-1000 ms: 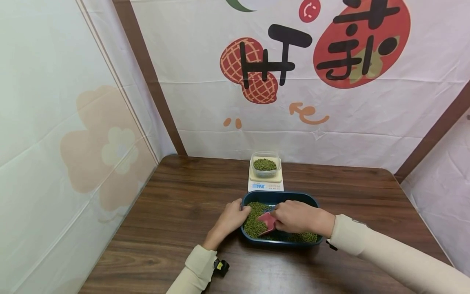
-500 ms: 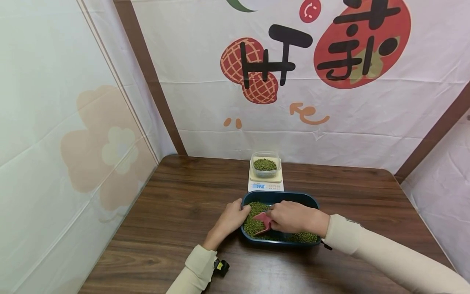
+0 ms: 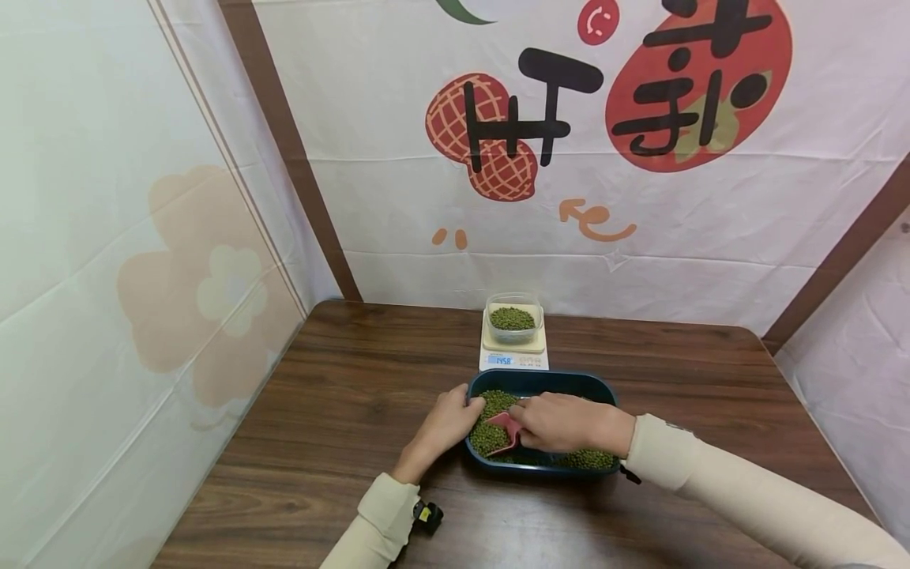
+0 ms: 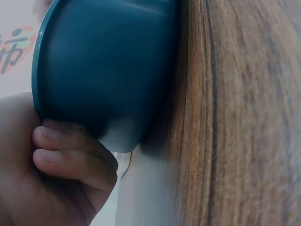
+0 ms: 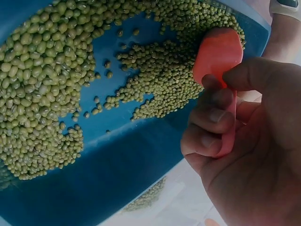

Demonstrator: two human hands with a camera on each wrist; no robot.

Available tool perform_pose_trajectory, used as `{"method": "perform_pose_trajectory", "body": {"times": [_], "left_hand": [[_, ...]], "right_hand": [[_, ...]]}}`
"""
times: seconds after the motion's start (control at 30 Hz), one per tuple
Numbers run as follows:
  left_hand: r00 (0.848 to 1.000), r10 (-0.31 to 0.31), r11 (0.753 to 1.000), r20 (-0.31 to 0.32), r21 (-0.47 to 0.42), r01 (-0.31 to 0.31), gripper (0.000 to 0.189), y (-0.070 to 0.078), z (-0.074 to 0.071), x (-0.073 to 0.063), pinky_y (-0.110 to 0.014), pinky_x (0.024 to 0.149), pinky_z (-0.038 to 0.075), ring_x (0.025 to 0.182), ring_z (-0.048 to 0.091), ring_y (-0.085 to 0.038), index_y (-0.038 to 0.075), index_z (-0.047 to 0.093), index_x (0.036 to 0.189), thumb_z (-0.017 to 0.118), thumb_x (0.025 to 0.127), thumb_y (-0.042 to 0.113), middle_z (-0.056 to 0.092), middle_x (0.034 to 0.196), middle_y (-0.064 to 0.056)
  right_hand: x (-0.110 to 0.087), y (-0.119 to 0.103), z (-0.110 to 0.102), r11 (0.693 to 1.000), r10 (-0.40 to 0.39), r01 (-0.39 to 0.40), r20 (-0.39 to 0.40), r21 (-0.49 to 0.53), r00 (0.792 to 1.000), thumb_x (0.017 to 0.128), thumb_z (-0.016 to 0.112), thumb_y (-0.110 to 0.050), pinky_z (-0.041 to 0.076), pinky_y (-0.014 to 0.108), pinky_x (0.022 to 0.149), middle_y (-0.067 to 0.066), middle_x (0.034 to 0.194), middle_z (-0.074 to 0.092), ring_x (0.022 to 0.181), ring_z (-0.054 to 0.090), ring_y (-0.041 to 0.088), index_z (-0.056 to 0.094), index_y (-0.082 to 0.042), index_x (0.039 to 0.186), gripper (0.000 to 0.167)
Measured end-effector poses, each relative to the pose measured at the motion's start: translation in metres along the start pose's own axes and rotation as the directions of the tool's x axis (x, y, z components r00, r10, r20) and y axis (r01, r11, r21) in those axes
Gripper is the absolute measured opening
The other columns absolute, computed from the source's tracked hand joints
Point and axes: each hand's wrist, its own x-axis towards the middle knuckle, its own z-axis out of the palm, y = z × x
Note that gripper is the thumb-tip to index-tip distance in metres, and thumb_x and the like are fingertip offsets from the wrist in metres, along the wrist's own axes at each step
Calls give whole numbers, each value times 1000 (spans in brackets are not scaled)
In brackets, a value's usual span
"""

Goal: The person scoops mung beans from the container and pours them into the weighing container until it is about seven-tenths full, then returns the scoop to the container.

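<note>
A dark blue oblong basin [image 3: 583,381] stands on the table with green mung beans [image 3: 499,401] heaped at its left and a smaller pile at its right. My left hand [image 3: 449,419] grips the basin's left rim, thumb over the edge. In the left wrist view, its curled fingers [image 4: 70,162] lie against the outer wall. Inside the basin, my right hand [image 3: 569,423] holds a pink scoop [image 3: 506,431] by its handle. The scoop's bowl [image 5: 220,52] sits in the beans at the left end. Fingers partly cover the handle in the right wrist view.
Behind the basin, a kitchen scale [image 3: 515,361] carries a clear plastic box [image 3: 513,333] of mung beans; its display looks like 145.8. A brown wood-grain table [image 3: 377,356] lies under everything. Printed cloth [image 3: 398,182] hangs behind the table and at its sides.
My right hand and the scoop have shifted a little left, and the scoop has gone further into the left heap of beans. My left hand has stayed on the rim.
</note>
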Motion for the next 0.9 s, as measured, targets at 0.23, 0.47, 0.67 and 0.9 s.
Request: {"method": "perform_pose_trajectory", "body": {"times": [0.23,0.47,0.67,0.9], "left_hand": [[1000,-1,1000,-5,5,1,21,-1,1,-1,-32,71,50,75,58,-15,9,66,105,55,103,26,64,84,-2],[1000,10,1000,-12,22,-10,21,0,0,-1,-32,71,49,75,57,-15,9,66,103,54,102,27,63,84,-2],[1000,1,1000,-4,13,-1,20,0,0,-1,-32,71,50,75,58,-16,8,65,103,55,102,26,62,84,-2],[1000,-7,1000,-5,8,7,22,1,1,-1,-34,74,52,77,60,-16,7,67,108,56,102,25,66,88,-4]], "right_hand": [[-1,4,4,999,6,-6,-6,45,1000,106,60,-17,35,23,59,-10,78,49,60,39,3,60,-16,101,5],[-2,9,9,994,13,-11,-16,107,1000,106,58,-17,36,23,61,-10,81,50,62,40,3,59,-18,101,5],[-5,12,12,987,-3,8,-31,160,1000,108,57,-18,37,22,61,-10,81,50,63,42,2,59,-15,103,7],[-7,17,16,986,-9,19,-58,167,998,107,58,-19,37,22,61,-10,82,49,66,42,2,58,-15,103,5]]}}
